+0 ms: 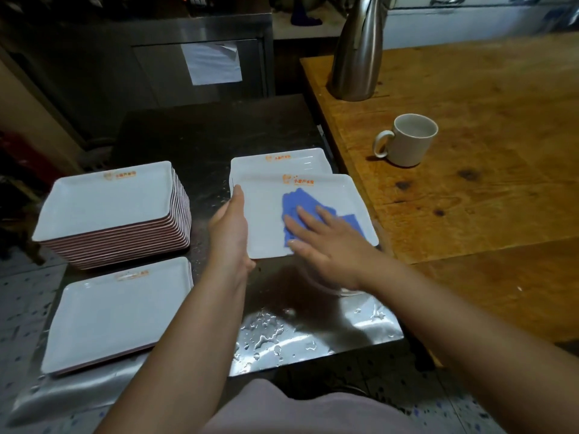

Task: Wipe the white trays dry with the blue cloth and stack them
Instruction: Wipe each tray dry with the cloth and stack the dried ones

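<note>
A white rectangular tray (266,208) with an orange logo is held above the wet steel table. My left hand (230,227) grips its left edge. On the tray lies the blue cloth (300,202), and my right hand (326,245) presses flat on it with straight fingers. Behind this tray lies another white tray (279,162). At the left stands a tall stack of white trays (109,211), and in front of it a low stack of trays (116,311).
The steel table (313,333) carries water drops near its front edge. To the right is a wooden table (470,183) with a white mug (407,140) and a steel jug (357,51). A steel cabinet (200,57) stands behind.
</note>
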